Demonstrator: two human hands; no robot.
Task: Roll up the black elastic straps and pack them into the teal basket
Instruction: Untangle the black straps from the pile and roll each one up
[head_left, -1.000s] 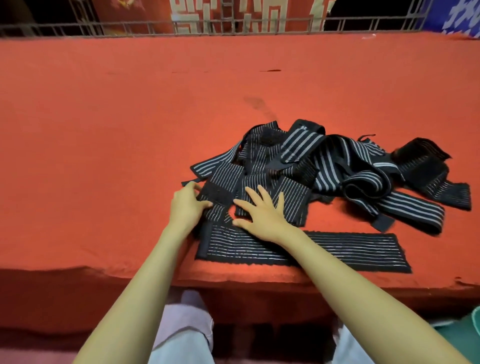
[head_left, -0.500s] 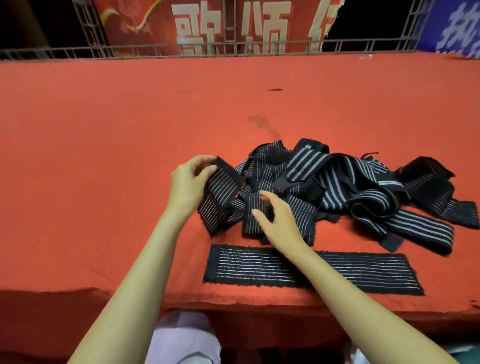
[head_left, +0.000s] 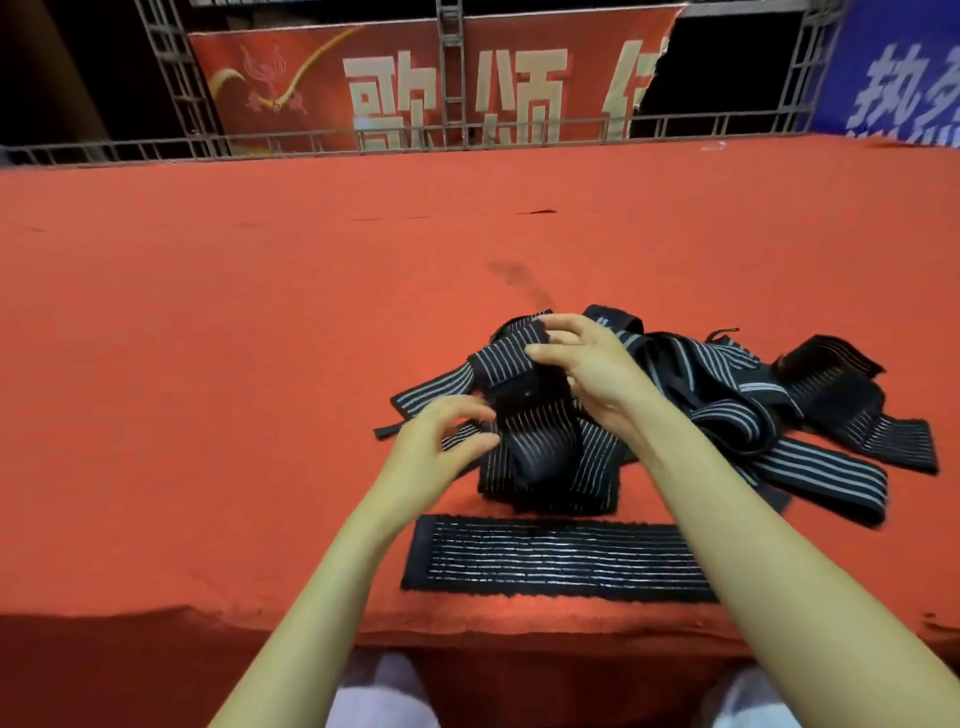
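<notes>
A heap of black elastic straps (head_left: 727, 395) with grey stripes lies on the red table (head_left: 260, 364), right of centre. One black strap (head_left: 530, 415) is lifted off the heap. My right hand (head_left: 587, 369) grips its upper end between thumb and fingers. My left hand (head_left: 441, 441) is curled at its lower left edge, thumb and fingertips pinching that edge. Another strap (head_left: 561, 558) lies flat and straight along the table's near edge, under my right forearm. The teal basket is out of view.
The red cloth stretches wide to the left and far side of the heap. A metal railing (head_left: 467, 140) with red and blue banners behind it runs along the far edge. My knees (head_left: 384, 696) show below the near edge.
My right hand left the heap and took hold of the lifted strap's upper end. My left hand slid down to the strap's lower edge. The view tilted upward.
</notes>
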